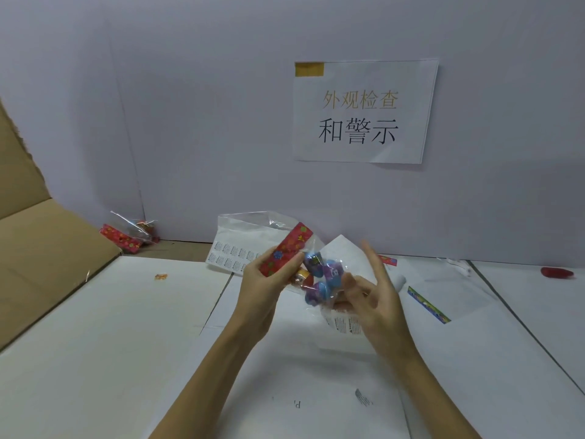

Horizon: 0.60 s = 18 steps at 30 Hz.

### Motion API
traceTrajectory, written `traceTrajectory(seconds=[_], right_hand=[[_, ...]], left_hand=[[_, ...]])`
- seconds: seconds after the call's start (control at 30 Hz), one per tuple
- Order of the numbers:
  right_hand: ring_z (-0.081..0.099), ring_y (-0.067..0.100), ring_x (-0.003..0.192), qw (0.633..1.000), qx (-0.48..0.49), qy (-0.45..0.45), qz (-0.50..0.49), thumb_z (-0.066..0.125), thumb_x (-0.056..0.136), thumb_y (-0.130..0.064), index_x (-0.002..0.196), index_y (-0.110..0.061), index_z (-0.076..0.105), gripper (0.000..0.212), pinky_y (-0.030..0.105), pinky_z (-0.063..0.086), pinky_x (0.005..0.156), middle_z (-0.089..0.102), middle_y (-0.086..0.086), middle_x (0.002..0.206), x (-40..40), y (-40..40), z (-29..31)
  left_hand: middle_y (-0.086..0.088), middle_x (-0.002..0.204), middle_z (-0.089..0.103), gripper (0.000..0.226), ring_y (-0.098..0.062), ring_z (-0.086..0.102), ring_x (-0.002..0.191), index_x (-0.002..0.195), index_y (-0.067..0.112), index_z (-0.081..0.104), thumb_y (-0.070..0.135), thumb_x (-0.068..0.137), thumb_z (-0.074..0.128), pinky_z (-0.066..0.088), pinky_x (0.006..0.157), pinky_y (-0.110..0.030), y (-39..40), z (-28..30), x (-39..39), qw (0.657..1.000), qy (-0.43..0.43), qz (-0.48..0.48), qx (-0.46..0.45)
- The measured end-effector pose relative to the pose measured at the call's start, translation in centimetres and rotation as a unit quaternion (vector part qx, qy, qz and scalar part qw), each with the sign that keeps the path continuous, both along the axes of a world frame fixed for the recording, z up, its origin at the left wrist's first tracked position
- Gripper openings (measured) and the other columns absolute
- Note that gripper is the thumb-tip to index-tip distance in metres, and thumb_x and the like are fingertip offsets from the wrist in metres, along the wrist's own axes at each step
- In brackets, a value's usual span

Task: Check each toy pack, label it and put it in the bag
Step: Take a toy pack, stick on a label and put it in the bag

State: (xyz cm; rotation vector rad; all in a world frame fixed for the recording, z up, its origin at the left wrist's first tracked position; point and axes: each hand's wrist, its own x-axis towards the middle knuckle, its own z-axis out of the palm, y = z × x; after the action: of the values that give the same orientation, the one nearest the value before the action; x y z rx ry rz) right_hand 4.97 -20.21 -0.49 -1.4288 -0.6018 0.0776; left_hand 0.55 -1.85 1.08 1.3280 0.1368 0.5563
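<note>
My left hand (264, 288) grips a toy pack (316, 274) by its red patterned header card, held up over the middle of the table. The clear pack holds several small blue and purple toys. My right hand (370, 291) is beside the pack's lower right, fingers spread and mostly straight; whether its lower fingers touch the plastic I cannot tell. A label sheet (229, 256) with rows of small printed labels lies behind the pack. A second label sheet (346, 326) lies under my right hand. Another toy pack (128, 236) lies at the back left by the wall.
White paper (126, 343) covers the table. A brown cardboard box flap (41, 248) stands at the left. A colourful strip (429, 305) and a red object (557, 272) lie at the right. A printed sign (364, 112) hangs on the back wall. A clear plastic bag (253, 226) lies behind the pack.
</note>
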Motion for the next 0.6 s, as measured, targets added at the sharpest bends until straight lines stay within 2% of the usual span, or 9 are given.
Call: traceTrajectory(seconds=[0.07,0.13,0.23,0.3,0.4,0.47,0.5,0.6], right_hand=[[0.078,0.02,0.095,0.999,0.01,0.047,-0.009,0.064,0.09,-0.048,0.136,-0.022,0.066,0.053,0.023,0.061,0.077,0.081,0.003,0.103,0.24,-0.1,-0.05],[0.079,0.025,0.091,0.997,0.013,0.071,-0.001,0.066,0.09,-0.043,0.117,-0.022,0.078,0.037,0.024,0.062,0.075,0.081,0.005,0.099,0.4,-0.1,-0.42],[0.079,0.029,0.092,0.994,0.033,0.098,0.024,0.067,0.091,-0.039,0.112,-0.022,0.08,0.03,0.034,0.064,0.081,0.081,0.009,0.101,0.47,0.16,-0.59],[0.079,0.029,0.092,0.993,0.047,0.107,0.024,0.067,0.092,-0.037,0.112,-0.022,0.079,0.028,0.034,0.065,0.08,0.081,0.009,0.101,0.43,0.33,-0.46],[0.079,0.028,0.093,0.993,0.065,0.1,-0.016,0.067,0.093,-0.033,0.113,-0.018,0.079,0.027,0.038,0.065,0.082,0.081,0.008,0.101,0.4,0.31,-0.66],[0.078,0.023,0.097,0.994,0.046,0.051,-0.082,0.071,0.09,-0.034,0.116,-0.019,0.077,0.031,0.039,0.065,0.084,0.08,0.004,0.106,0.22,0.2,-0.66],[0.077,0.019,0.1,0.993,0.019,-0.007,-0.12,0.073,0.088,-0.035,0.118,-0.019,0.076,0.035,0.036,0.065,0.085,0.078,0.001,0.11,0.05,0.1,-0.64],[0.071,0.014,0.104,0.946,-0.071,-0.26,-0.18,0.076,0.086,-0.032,0.12,-0.012,0.073,0.039,0.021,0.058,0.09,0.068,0.0,0.115,-0.34,0.23,-0.89]], left_hand=[[-0.001,0.088,0.079,0.018,-0.016,0.076,0.083,0.09,0.034,0.085,0.039,0.073,0.079,0.06,0.075,-0.023,-0.17,-0.04,-0.02,1.0,-0.007,-0.013,0.0],[-0.001,0.088,0.079,0.014,-0.017,0.077,0.083,0.087,0.037,0.084,0.038,0.075,0.077,0.061,0.076,-0.025,-0.23,-0.04,0.05,1.0,-0.005,0.0,-0.013],[-0.002,0.091,0.08,0.015,-0.017,0.077,0.086,0.088,0.036,0.084,0.039,0.075,0.077,0.061,0.082,-0.029,-0.06,-0.2,0.09,1.0,0.002,0.01,-0.019],[0.001,0.092,0.08,0.018,-0.017,0.077,0.089,0.09,0.037,0.084,0.044,0.075,0.077,0.061,0.082,-0.03,-0.02,-0.16,0.08,1.0,0.013,0.024,-0.005],[0.005,0.105,0.078,0.043,-0.015,0.076,0.099,0.115,0.035,0.07,0.053,0.076,0.077,0.063,0.082,-0.033,-0.38,-0.43,0.31,0.997,0.036,0.024,0.057],[0.005,0.107,0.076,0.057,-0.013,0.076,0.099,0.124,0.036,0.058,0.05,0.074,0.081,0.062,0.074,-0.027,-0.74,-0.62,0.32,0.997,0.049,-0.011,0.066],[0.002,0.107,0.077,0.06,-0.014,0.076,0.1,0.128,0.032,0.056,0.045,0.076,0.082,0.062,0.075,-0.026,-0.78,-0.65,0.34,0.996,0.049,-0.029,0.072],[-0.003,0.123,0.075,0.06,-0.021,0.07,0.118,0.141,0.023,0.053,0.021,0.088,0.082,0.058,0.098,-0.032,-0.41,-0.58,0.43,0.994,0.029,-0.094,0.05]])
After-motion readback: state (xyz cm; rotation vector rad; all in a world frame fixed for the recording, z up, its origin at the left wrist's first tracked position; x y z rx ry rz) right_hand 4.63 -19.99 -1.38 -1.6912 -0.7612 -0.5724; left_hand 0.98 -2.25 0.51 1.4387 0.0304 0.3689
